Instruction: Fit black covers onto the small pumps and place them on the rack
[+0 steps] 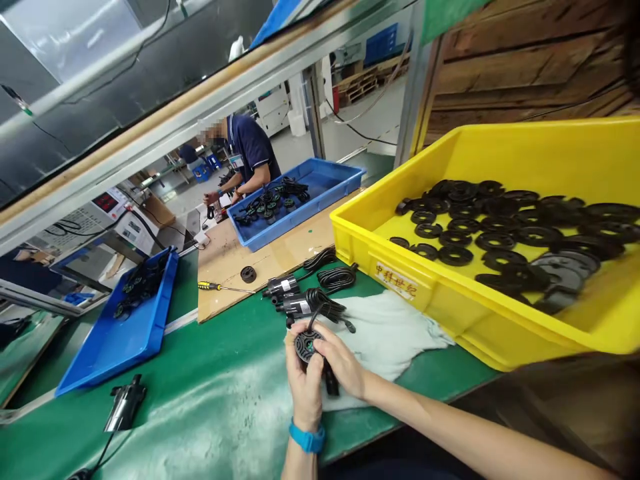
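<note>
Both hands are closed around a small black pump (303, 347), its round, grooved face turned up towards me. My left hand (304, 390), with a blue band on the wrist, wraps the pump from the left. From the right, my right hand (345, 365) grips it with the thumb on the round face. A dark stub shows below the right fingers, and a black cable rises behind. Just beyond my hands, two similar black pumps (295, 303) with labels and coiled cables (337, 277) lie on the green mat. A pale cloth (385, 327) is spread beneath and beside the hands.
At right stands a yellow bin (480, 327) with many black ring-shaped parts. Blue trays (345, 177) hold corded parts. A screwdriver (210, 286) and a black disc (248, 273) lie on cardboard (220, 247). Another pump (125, 403) lies left. A co-worker (253, 150) stands across.
</note>
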Motion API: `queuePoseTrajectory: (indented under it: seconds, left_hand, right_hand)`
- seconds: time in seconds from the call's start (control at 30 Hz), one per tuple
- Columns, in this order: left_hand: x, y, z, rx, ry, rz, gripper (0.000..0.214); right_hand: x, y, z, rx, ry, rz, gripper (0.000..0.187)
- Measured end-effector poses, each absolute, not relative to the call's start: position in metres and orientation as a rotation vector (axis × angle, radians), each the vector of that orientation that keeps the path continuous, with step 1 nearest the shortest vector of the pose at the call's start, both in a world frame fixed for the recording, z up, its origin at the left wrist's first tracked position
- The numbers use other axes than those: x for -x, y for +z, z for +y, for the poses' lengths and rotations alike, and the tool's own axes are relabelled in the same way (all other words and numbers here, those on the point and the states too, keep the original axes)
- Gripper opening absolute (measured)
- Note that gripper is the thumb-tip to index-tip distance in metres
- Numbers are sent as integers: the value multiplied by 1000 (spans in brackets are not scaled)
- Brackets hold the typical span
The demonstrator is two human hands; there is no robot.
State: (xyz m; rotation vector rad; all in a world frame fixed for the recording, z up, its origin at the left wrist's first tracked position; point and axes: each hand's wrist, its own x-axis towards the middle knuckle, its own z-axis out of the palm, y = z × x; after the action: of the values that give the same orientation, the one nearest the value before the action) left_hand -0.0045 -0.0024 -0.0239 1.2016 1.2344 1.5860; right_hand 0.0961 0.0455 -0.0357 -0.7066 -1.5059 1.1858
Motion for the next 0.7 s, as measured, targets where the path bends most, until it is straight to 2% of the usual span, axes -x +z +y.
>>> queuePoseTrajectory:
  seconds: [0.13, 0.3, 0.6, 0.7]
  left_hand:
    - [8, -23, -2, -1229, 1540, 1266, 75]
    - [9, -28, 2, -1200, 1467, 1339, 64]
    - [-3, -24, 3, -1404, 1461, 1444, 65]
    - [-3, -15, 1, -1353, 1438, 1415, 61]
  right_hand:
    - [-105, -29, 48, 757, 1181, -1624, 46]
    - [-131, -27, 49, 904, 1086, -1613, 49]
    - [-141, -29, 49, 935, 1044, -1650, 47]
    - [-144, -22, 50, 968, 876, -1648, 41]
